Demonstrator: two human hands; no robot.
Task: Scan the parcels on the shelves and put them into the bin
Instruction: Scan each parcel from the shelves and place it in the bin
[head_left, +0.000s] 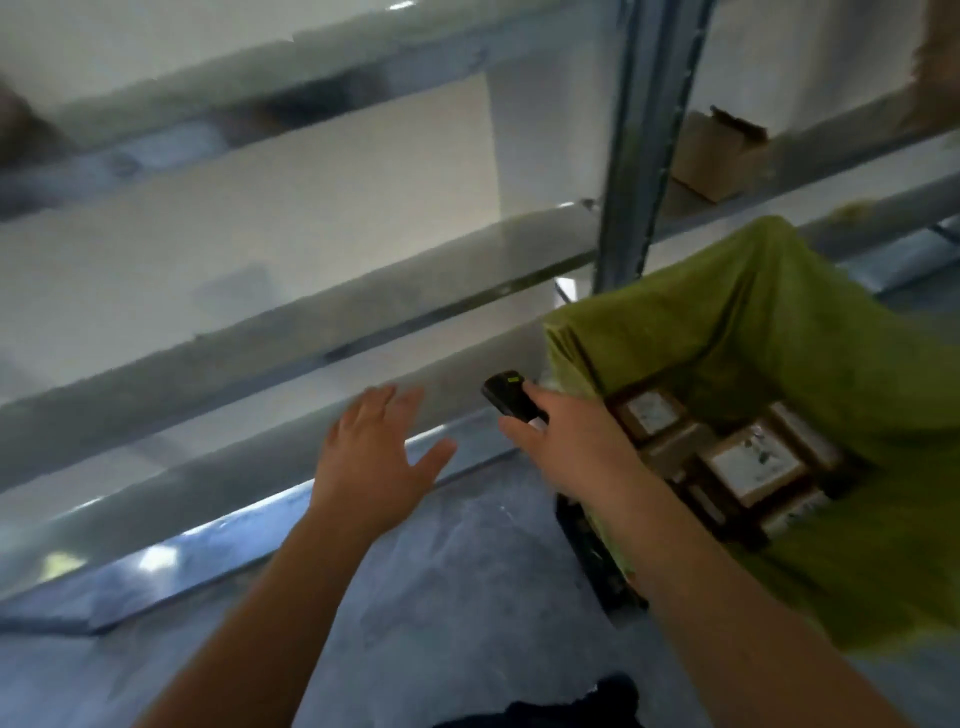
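We hold our right hand (566, 441) over the near-left corner of the green fabric-lined bin (779, 332), fingers wrapped around a small black handheld scanner (511, 397) with a lit green patch on its top. Our left hand (376, 462) hovers beside it, fingers spread and relaxed, holding nothing, in front of the lowest grey metal shelf (291, 332). Inside the bin lie brown cardboard parcels (748, 465) with white labels, packed flat against one another. A grey steel upright (644, 140) stands behind the bin, and an open brown cardboard box (719, 156) sits on the shelf board to its right. Motion blurs the shelves. The glossy blue-grey floor (457, 587) lies beneath.
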